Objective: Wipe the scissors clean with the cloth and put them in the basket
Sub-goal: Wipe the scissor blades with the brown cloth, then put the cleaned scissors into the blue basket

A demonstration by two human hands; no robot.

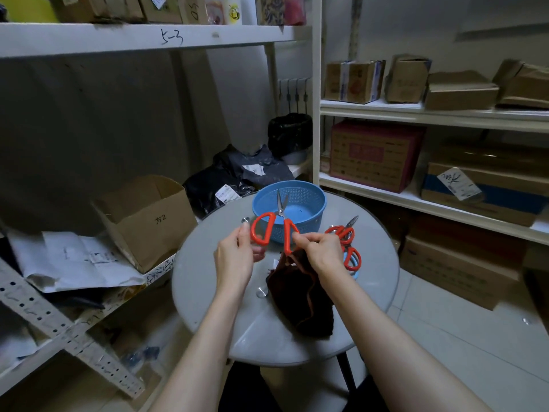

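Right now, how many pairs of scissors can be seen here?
3 for certain. One pair is held by the left hand and right hand before the basket. A second pair and third pair overlap on the table, right side; a blue handle beneath hints at a fourth.

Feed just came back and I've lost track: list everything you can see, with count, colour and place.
held scissors: one, red handles, raised in front of basket
spare scissors: at least two, red handles, table's right side
basket: one, blue, far side of table
cloth: one, dark brown, hanging from right hand onto table
table: one, grey, round, centre
open box: one, brown cardboard, left of table
black bags: a few, behind table
shelf boxes: several, brown, right shelves
left hand: one, holds one scissor handle
right hand: one, grips other handle with cloth
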